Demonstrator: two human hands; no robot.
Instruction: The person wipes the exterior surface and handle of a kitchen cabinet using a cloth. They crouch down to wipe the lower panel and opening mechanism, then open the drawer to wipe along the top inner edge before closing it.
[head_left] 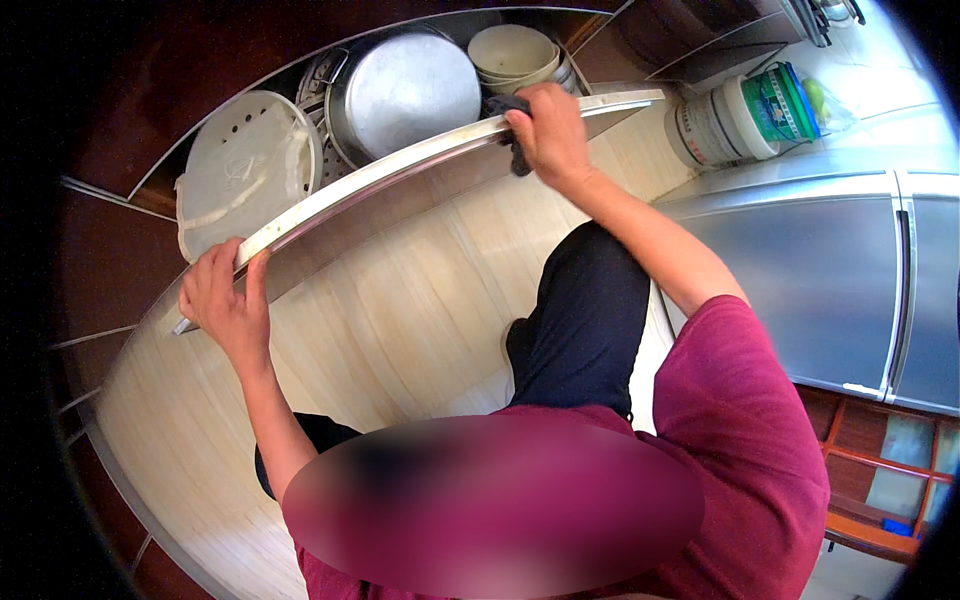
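Dark cloth (512, 140) sits squeezed in the right hand (548, 135); left hand (225, 300) grips the drawer edge (400, 168). Rub slowly, holding it steady.

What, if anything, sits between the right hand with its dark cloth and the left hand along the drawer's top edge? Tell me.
Nothing visible does. The right hand presses the dark cloth on the metal drawer edge; the strip runs bare to the left hand gripping its other end.

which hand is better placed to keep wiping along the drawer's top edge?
Probably right. The right hand presses the dark cloth on the drawer's metal edge; the left hand grips that edge near its other end, with no cloth.
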